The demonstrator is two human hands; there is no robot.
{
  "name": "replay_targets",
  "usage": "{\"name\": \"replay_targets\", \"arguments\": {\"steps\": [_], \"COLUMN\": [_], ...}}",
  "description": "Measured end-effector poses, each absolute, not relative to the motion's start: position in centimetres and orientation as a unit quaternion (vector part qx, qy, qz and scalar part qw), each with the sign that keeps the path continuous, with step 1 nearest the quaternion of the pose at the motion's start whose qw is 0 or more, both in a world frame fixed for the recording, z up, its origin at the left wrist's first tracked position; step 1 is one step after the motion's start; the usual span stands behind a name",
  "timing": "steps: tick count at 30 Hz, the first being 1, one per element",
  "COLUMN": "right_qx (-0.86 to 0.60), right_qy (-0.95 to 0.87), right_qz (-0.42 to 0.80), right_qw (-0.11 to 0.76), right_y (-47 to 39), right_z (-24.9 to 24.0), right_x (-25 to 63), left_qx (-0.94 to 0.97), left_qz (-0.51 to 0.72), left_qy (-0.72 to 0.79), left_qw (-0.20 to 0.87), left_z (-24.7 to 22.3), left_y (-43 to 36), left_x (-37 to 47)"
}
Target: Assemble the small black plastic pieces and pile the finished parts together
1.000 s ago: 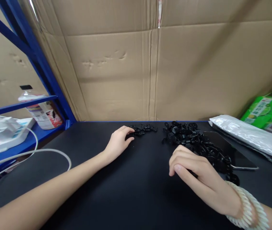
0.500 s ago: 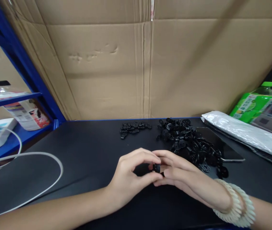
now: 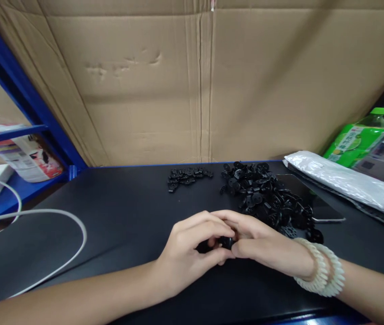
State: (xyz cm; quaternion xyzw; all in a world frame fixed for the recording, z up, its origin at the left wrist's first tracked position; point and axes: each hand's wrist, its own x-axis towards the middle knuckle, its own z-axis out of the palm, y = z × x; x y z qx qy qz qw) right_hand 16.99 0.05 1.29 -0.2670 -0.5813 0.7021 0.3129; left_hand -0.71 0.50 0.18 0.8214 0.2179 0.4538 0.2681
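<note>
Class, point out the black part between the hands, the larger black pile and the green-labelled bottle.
Black part (image 3: 226, 243): head view, on its exposed side.
Larger black pile (image 3: 269, 195): head view, near its middle.
Green-labelled bottle (image 3: 357, 141): head view, on its label.

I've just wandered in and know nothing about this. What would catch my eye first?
Probably the left hand and right hand, meeting near the middle around a small black part, with pale coiled bracelets on the right wrist. Beyond the right hand sprawls a large heap of black pieces, with a smaller cluster to its left. Over at the right, a vivid green label stands out beyond a shiny silvery package.
</note>
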Motion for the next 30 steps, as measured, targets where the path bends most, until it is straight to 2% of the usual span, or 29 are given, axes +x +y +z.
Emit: {"name": "replay_targets", "arguments": {"steps": [9, 18, 22, 26, 30], "right_qx": [-0.298, -0.302, -0.285, -0.267, -0.258], "right_qy": [-0.691, -0.685, -0.665, -0.613, -0.634], "right_qz": [0.601, 0.620, 0.644, 0.691, 0.676], "right_qw": [0.270, 0.235, 0.248, 0.273, 0.275], "right_y": [-0.6, -0.9, -0.5, -0.1, 0.1], "right_z": [1.9, 2.2, 1.4, 0.5, 1.4], "right_x": [17.3, 16.8, 16.9, 16.8, 17.4], "left_qx": [0.851, 0.868, 0.868, 0.831, 0.760], "left_qz": [0.446, 0.427, 0.405, 0.434, 0.452], "left_qy": [0.160, 0.160, 0.167, 0.208, 0.221], "left_qw": [0.227, 0.199, 0.235, 0.280, 0.411], "left_z": [-0.1, -0.4, 0.0, 0.2, -0.1], "left_y": [0.3, 0.0, 0.0, 0.2, 0.5], "left_x": [-0.6, -0.4, -0.3, -0.5, -0.6]}}
